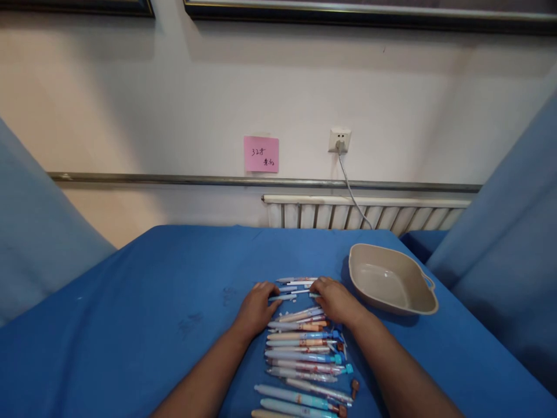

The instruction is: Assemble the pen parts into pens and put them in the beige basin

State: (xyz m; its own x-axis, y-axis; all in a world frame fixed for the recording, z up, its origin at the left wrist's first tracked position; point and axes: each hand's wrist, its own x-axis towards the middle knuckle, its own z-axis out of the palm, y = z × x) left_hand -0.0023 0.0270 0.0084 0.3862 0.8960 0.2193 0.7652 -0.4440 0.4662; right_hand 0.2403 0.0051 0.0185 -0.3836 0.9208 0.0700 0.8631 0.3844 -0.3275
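Note:
Several pens (300,357) lie crosswise in a column on the blue cloth, in pale blue, cream, white and pink, some with brown or teal ornaments at their right ends. At the far end of this column, my left hand (256,309) is closed, thumb and fingers round the left end of a pale blue pen barrel (285,297). Opposite it, my right hand (337,299) is curled with its fingertips on a pale pen part (313,295); the palm hides some of it. Thin white pieces (300,291) show between my hands.
A beige plastic basin (391,281) stands at the right of the cloth-covered table (174,278). A loose brown ornament (355,388) lies right of the pens. Behind are a radiator (348,212), a plugged-in cable (350,186) and a pink note (261,154). Blue curtains hang at both sides.

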